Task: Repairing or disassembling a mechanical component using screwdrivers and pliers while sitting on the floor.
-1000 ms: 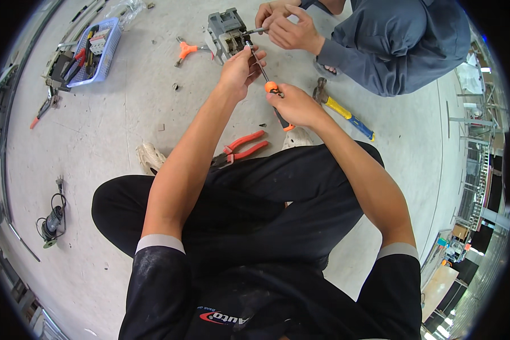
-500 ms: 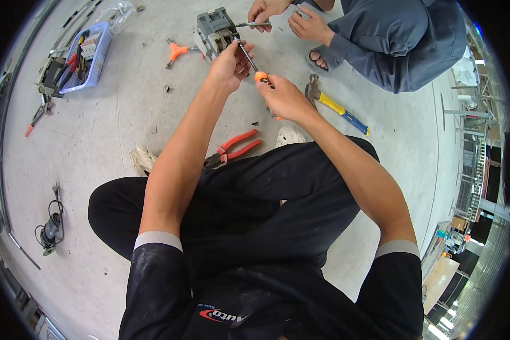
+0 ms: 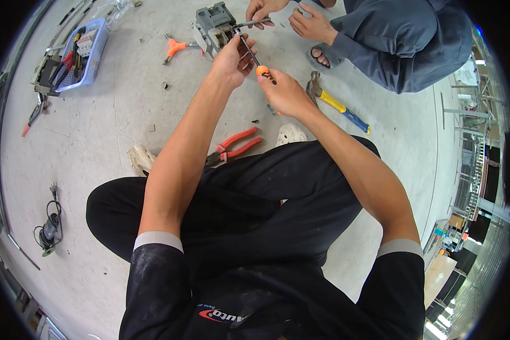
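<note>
Both bare forearms reach forward from the lower edge, over crossed legs in black trousers, and converge ahead of the knees. The left hand [image 3: 230,58] is raised, its fingers curled shut in a pinching grip. The right hand [image 3: 285,93] sits just beside it, slightly lower, fingers closed, knuckles turned up.

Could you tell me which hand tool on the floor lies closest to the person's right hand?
The hammer with the yellow-and-blue handle, just beside the right hand; the red pliers lie nearer the knees.
</note>
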Demonstrator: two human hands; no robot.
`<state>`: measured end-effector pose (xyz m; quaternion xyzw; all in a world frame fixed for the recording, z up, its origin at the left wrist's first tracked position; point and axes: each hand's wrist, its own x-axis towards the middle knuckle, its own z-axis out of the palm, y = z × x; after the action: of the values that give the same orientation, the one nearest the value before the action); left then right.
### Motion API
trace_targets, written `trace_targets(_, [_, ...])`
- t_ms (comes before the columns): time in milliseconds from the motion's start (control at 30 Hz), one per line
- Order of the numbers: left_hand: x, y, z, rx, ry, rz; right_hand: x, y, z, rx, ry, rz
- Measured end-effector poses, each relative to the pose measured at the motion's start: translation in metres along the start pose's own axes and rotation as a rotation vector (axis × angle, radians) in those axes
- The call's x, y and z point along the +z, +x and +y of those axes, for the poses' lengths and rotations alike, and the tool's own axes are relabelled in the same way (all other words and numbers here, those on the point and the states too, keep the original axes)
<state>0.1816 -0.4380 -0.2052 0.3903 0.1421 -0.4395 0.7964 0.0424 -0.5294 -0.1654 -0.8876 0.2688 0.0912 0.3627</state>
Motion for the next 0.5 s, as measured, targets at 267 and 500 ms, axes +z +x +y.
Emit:
trace_targets(267, [-0.0022,-0.0038,0.0019,-0.013,0.043,0.0,0.003,0.0015,0.001,0.011,-0.035,-0.009])
trace_targets(500, [-0.002,-0.0074,0.0017,-0.021,0.098,0.001,0.0039,0.002,0.0025,0.024,-0.011,-0.024])
